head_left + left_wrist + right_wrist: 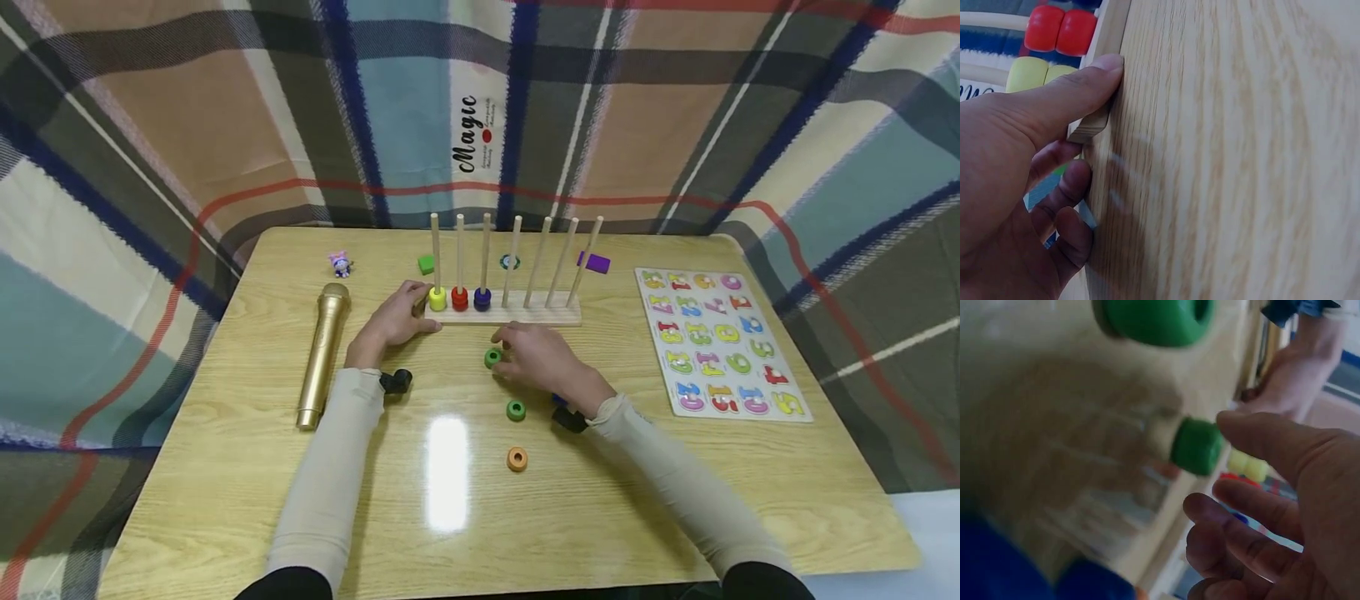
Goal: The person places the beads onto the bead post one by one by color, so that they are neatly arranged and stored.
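A wooden peg stand (543, 314) with upright pegs stands mid-table. Yellow beads (437, 299), red beads (459, 298) and dark blue beads (482, 299) sit on its three leftmost pegs. My left hand (396, 317) grips the left end of the base; its thumb lies on the front edge in the left wrist view. Just in front of the stand, my right hand (542, 360) reaches beside a green bead (1197, 447), thumb and fingers apart, holding nothing. A second green bead (515, 410) and an orange bead (517, 459) lie nearer. Blue (558, 400) shows partly under the right wrist.
Left of the stand lies a gold microphone (322, 357), with a small figurine (341, 264) beyond it. A number puzzle board (720, 343) lies at right. Behind the pegs are a green block (426, 265), a round piece (509, 261) and a purple block (597, 263).
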### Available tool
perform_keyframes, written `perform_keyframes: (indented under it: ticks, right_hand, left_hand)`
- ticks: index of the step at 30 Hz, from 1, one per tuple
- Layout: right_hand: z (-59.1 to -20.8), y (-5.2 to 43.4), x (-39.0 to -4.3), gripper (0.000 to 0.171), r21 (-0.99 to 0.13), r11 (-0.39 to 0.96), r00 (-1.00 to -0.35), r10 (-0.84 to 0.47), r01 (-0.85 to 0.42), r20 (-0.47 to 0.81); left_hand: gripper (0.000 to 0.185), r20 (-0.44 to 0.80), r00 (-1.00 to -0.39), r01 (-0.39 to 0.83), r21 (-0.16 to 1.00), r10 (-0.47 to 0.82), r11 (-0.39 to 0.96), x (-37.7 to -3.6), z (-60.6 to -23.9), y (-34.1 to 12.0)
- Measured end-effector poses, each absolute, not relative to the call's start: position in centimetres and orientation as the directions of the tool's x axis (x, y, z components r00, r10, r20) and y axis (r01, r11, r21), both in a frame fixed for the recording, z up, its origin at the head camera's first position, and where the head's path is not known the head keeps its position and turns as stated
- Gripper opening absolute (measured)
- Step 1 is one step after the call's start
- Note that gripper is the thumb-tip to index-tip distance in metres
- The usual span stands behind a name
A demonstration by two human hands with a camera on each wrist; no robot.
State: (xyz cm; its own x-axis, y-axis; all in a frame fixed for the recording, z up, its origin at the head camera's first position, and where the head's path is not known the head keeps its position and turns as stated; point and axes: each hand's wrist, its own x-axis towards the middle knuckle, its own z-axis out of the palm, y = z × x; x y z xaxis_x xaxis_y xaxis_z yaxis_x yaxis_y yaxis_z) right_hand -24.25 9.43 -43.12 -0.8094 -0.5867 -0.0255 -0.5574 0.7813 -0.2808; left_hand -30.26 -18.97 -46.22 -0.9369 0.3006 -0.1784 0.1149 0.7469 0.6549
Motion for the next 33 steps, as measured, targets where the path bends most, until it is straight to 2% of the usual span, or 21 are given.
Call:
perform_keyframes:
  ticks: [5,10,13,16,20,23,26,33]
  right_hand:
    - [-44.4,8.6,-24.0,0.030,-0.279,0.774,-0.799,-0.600,-0.569,-0.038]
    - [-43.6,8.7,-24.0,0.031,-0.311,0.768,-0.812,-0.583,-0.560,0.022]
    - [-41.6,9.3,-24.4,0.032,-0.363,0.749,-0.827,-0.544,-0.555,0.141]
    - [-38.9,9.9,-25.4,0.032,-0.411,0.710,-0.820,-0.469,-0.571,0.329]
    - [-35.5,10.3,-27.2,0.033,-0.430,0.643,-0.739,-0.339,-0.634,0.582]
    - [-33.8,10.4,-28.5,0.033,-0.423,0.622,-0.686,-0.266,-0.659,0.678]
    - [-32.8,10.3,-29.3,0.034,-0.431,0.643,-0.701,-0.240,-0.633,0.671]
    - [-32.6,9.8,-29.8,0.037,-0.457,0.710,-0.792,-0.235,-0.536,0.564]
  left_hand:
    - [0.087,-0.174,-0.936,0.121,0.654,0.304,0.747,-30.0,-46.6,-19.0]
    - [0.085,-0.168,-0.937,0.127,0.654,0.307,0.746,-30.1,-46.7,-19.0]
    - [0.085,-0.169,-0.935,0.132,0.653,0.313,0.746,-30.1,-46.6,-19.0]
    - [0.085,-0.169,-0.935,0.127,0.657,0.310,0.743,-30.1,-46.4,-19.1]
    - [0.085,-0.174,-0.938,0.114,0.663,0.301,0.740,-30.2,-46.2,-19.3]
    - [0.085,-0.174,-0.937,0.116,0.665,0.304,0.738,-30.3,-46.2,-19.3]
    - [0.085,-0.172,-0.936,0.119,0.663,0.306,0.739,-30.3,-46.2,-19.2]
    - [0.085,-0.170,-0.939,0.118,0.659,0.299,0.743,-30.3,-46.5,-19.3]
